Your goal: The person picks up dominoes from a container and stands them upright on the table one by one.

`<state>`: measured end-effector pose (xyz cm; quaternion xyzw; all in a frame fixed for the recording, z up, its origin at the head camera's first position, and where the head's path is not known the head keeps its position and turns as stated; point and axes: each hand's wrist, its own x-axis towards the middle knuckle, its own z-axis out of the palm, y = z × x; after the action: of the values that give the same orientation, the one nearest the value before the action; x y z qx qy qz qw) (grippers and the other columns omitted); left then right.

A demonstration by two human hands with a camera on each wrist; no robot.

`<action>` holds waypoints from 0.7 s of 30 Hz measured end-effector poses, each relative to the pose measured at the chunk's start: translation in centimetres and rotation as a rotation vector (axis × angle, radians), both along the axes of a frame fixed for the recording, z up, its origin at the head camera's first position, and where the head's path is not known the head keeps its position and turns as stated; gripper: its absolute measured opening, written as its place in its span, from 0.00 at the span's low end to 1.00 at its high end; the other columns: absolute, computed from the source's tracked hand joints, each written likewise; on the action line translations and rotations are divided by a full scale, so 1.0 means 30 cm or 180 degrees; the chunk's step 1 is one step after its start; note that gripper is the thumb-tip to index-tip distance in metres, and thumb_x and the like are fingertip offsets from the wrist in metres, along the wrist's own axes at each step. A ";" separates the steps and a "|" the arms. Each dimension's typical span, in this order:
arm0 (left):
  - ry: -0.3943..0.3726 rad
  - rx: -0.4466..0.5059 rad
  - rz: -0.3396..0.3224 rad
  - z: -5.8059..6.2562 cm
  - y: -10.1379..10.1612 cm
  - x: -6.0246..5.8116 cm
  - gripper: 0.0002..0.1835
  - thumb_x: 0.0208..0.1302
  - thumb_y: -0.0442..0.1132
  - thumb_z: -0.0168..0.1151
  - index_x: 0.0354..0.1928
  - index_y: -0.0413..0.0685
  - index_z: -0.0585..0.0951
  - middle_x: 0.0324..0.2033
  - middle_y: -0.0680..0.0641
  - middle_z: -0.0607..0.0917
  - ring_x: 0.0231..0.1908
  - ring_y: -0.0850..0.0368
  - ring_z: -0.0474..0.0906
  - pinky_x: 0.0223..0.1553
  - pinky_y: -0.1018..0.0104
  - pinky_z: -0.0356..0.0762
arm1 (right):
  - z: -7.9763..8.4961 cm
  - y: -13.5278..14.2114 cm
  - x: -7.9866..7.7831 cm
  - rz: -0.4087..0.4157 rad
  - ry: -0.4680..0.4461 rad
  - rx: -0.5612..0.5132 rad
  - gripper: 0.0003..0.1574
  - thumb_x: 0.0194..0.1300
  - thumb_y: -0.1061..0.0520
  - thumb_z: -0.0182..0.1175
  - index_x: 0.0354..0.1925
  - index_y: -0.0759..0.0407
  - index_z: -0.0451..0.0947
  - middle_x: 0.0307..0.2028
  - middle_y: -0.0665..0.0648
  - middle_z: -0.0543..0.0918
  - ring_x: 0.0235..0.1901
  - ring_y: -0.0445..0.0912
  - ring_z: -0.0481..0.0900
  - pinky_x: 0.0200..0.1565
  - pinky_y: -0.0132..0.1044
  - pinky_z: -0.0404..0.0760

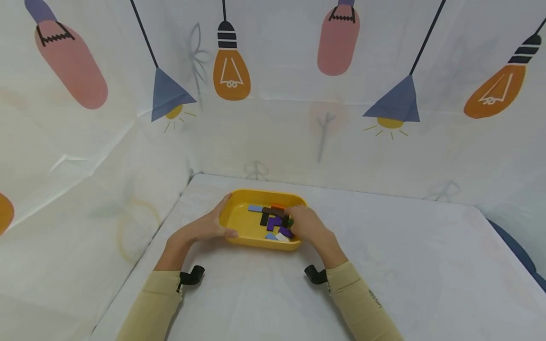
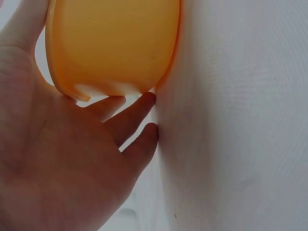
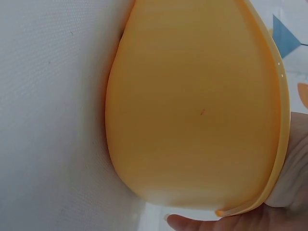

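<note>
Blocks beside, perhaps under, right-hand fingers

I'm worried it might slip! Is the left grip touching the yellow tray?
Touching: the left wrist view shows the left grip with its fingers against the outer wall of the yellow tray.

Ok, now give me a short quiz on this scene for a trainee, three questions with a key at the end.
1. Multiple choice: What color is the tray? A) blue, B) yellow, C) green.
2. True or false: Most of the small pieces lie nearer the left hand than the right hand.
3. Fill in the gap: The left hand holds the tray's ____ end.

Key:
1. B
2. False; they are bunched toward the right hand.
3. left
</note>
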<state>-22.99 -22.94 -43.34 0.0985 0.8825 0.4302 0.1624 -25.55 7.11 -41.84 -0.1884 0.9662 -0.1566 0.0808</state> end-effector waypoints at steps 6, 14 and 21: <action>-0.0042 -0.0016 0.0005 0.004 -0.002 0.000 0.69 0.51 0.56 0.75 0.79 0.66 0.30 0.80 0.45 0.36 0.79 0.40 0.37 0.74 0.31 0.39 | -0.002 0.000 -0.003 -0.0044 -0.0047 -0.0047 0.14 0.62 0.67 0.62 0.46 0.57 0.82 0.41 0.53 0.85 0.36 0.47 0.75 0.43 0.39 0.79; -0.0028 -0.0094 -0.0030 0.006 -0.004 -0.003 0.68 0.52 0.57 0.74 0.79 0.66 0.30 0.80 0.45 0.35 0.79 0.40 0.36 0.74 0.31 0.40 | -0.001 0.010 -0.009 0.0056 -0.0029 -0.0142 0.10 0.61 0.70 0.60 0.38 0.57 0.79 0.35 0.53 0.82 0.33 0.47 0.75 0.37 0.37 0.77; -0.0046 -0.0125 -0.0035 0.015 -0.003 0.003 0.69 0.52 0.57 0.74 0.79 0.61 0.29 0.80 0.44 0.35 0.79 0.39 0.36 0.74 0.33 0.40 | 0.000 0.018 -0.015 0.0084 -0.0115 -0.0320 0.07 0.63 0.65 0.64 0.33 0.56 0.76 0.30 0.52 0.78 0.31 0.47 0.74 0.33 0.36 0.73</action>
<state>-22.91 -23.02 -42.89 0.0971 0.8891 0.4125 0.1730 -26.00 7.64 -41.84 -0.2022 0.9529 -0.2072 0.0907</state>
